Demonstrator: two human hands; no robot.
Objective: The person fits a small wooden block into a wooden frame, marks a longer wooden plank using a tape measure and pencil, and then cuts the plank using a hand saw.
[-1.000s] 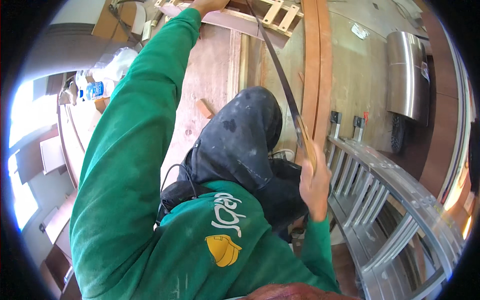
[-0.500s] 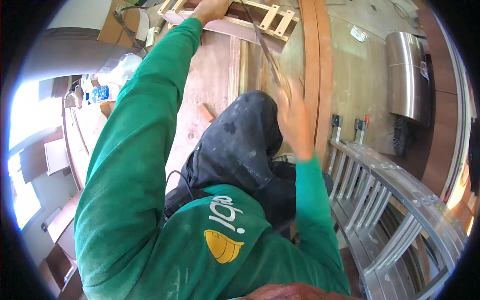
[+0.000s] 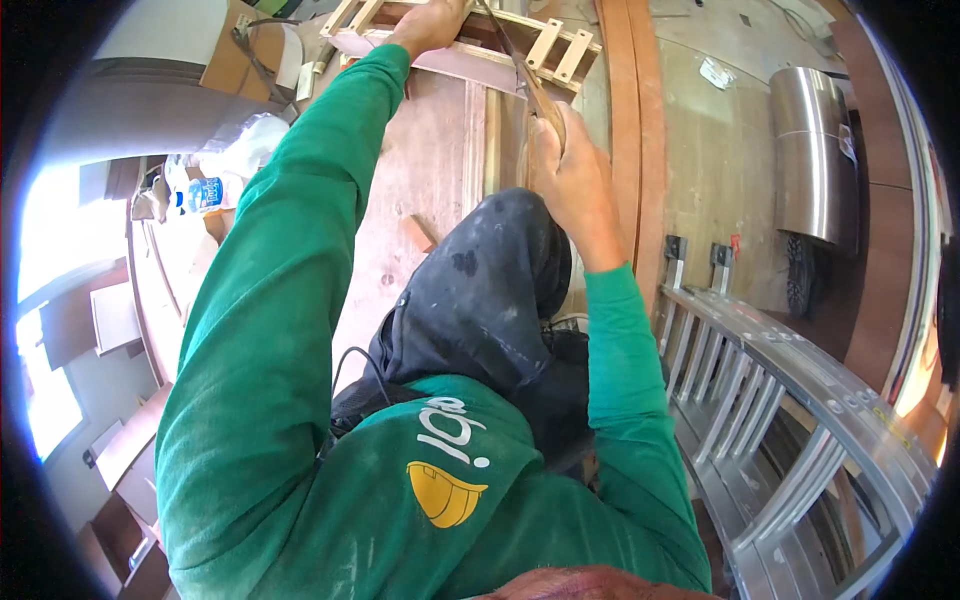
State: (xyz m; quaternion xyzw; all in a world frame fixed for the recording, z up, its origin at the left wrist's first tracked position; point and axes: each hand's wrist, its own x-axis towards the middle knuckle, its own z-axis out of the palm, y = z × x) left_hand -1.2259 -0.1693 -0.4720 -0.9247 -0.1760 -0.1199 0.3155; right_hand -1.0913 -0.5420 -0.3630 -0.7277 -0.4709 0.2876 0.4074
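At the top of the view is a wooden frame with light slats across its ends. My left hand presses down on it, closed over its upper part, with the fingertips partly out of sight. My right hand is wrapped round the wooden handle of a handsaw. The saw's thin dark blade slants up and away across the frame, left of the two right-hand slats. Whether its teeth sit in the wood I cannot tell.
A plywood board lies under the frame, with a small wood offcut on it. Long reddish planks run along the right. Farther right are a folded aluminium ladder and a shiny metal cylinder. A plastic bottle stands left.
My right hand has pushed the handsaw forward and away, towards the frame. My left hand has shifted slightly to the right and stays on the frame.
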